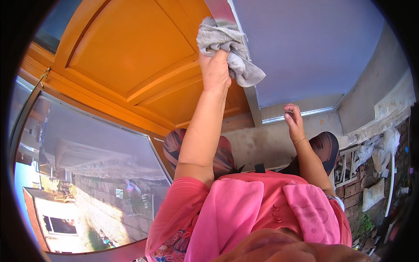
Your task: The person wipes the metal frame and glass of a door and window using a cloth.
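My left hand (pixel 214 72) is raised on a stretched arm and closed around a crumpled grey cloth (pixel 222 39). The cloth lies against the narrow metal frame (pixel 254 102) between an orange panelled door (pixel 131 48) and a bluish mesh screen (pixel 310 48); its loose end hangs over the screen's edge. Lower down, my right hand (pixel 294 122) is held in front of the screen's bottom rail (pixel 301 114). Its fingers are loosely bent and apart, with nothing in them. The cloth hides part of the frame behind it.
On the left, a glass-fronted door leaf (pixel 109 135) reflects a yard and building. A pale stone ledge (pixel 248 144) runs beneath the screen, by my knees. Bricks (pixel 355 192), plastic bags (pixel 391 142), a white pipe (pixel 390 185) and a slatted rack (pixel 347 166) lie low on the right.
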`<state>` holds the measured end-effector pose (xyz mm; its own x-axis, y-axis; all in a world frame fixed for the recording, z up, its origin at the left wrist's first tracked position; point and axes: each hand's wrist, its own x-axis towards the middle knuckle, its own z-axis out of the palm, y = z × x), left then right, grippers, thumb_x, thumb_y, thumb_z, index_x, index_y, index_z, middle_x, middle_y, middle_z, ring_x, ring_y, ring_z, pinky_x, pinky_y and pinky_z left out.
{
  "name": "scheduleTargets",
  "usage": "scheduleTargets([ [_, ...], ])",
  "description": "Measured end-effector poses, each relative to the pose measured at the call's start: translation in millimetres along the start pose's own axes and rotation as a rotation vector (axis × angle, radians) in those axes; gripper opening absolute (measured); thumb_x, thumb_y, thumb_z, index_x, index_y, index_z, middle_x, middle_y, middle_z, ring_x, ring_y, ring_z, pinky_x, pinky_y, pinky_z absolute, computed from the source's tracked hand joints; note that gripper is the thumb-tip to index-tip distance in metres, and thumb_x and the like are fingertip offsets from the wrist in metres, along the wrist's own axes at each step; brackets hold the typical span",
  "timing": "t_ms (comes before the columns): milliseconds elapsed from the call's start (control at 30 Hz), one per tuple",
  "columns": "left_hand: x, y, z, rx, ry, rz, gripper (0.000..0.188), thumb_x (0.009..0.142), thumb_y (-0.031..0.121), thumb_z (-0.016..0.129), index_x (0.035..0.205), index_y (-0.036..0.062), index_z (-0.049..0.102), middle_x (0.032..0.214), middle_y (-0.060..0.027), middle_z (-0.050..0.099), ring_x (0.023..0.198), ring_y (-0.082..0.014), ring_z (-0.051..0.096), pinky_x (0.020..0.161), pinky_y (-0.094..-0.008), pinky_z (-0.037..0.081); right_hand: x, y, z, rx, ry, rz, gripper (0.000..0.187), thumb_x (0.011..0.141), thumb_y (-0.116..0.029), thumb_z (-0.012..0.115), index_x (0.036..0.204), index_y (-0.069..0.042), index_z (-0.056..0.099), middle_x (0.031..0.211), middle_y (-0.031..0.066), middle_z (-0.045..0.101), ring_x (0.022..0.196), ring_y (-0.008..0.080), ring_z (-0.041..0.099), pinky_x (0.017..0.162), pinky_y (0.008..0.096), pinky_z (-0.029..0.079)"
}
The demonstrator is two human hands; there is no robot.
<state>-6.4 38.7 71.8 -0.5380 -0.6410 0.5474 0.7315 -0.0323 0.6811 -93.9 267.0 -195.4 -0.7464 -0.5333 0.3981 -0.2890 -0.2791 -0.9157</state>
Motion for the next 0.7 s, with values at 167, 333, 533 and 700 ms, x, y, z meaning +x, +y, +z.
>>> scheduleTargets([
  [167, 0, 5, 2, 0.041, -0.059, 0.014, 0.04, 0.095, -0.003, 0.065, 0.133, 0.005, 0.055, 0.123, -0.0044, 0.065, 0.112, -0.0163, 0.064, 0.098, -0.0329, 0.053, -1, -2, -2, -0.005, 0.0, 0.002, 0.031, 0.093, -0.025, 0.066, 0.115, -0.003, 0.06, 0.126, 0.0104, 0.053, 0.118, 0.0223, 0.053, 0.1, 0.0357, 0.047],
  [333, 62, 53, 41, 0.082, -0.192, 0.233, 0.023, 0.095, -0.003, 0.065, 0.116, 0.0031, 0.063, 0.109, -0.0007, 0.067, 0.1, -0.0119, 0.063, 0.088, -0.0273, 0.052, 0, -1, -2, -0.013, 0.006, -0.011, 0.031, 0.093, -0.024, 0.066, 0.114, -0.003, 0.06, 0.127, 0.0104, 0.053, 0.118, 0.0225, 0.053, 0.1, 0.0357, 0.047],
  [533, 105, 89, 74, 0.1, -0.203, 0.409, 0.019, 0.097, 0.0, 0.065, 0.114, 0.0083, 0.063, 0.102, 0.0018, 0.064, 0.088, -0.0102, 0.062, 0.076, -0.0248, 0.052, 2, 1, -1, -0.009, 0.027, -0.011, 0.03, 0.092, -0.023, 0.066, 0.114, -0.003, 0.06, 0.127, 0.0101, 0.053, 0.119, 0.0222, 0.054, 0.1, 0.0355, 0.048],
  [700, 62, 48, 35, 0.175, -0.199, 0.294, 0.035, 0.092, -0.003, 0.068, 0.124, 0.0028, 0.056, 0.114, -0.0014, 0.063, 0.102, -0.012, 0.06, 0.09, -0.0274, 0.05, 1, -1, -2, -0.006, 0.033, -0.027, 0.03, 0.092, -0.023, 0.067, 0.114, -0.003, 0.061, 0.126, 0.0101, 0.054, 0.119, 0.0222, 0.054, 0.099, 0.0355, 0.048],
])
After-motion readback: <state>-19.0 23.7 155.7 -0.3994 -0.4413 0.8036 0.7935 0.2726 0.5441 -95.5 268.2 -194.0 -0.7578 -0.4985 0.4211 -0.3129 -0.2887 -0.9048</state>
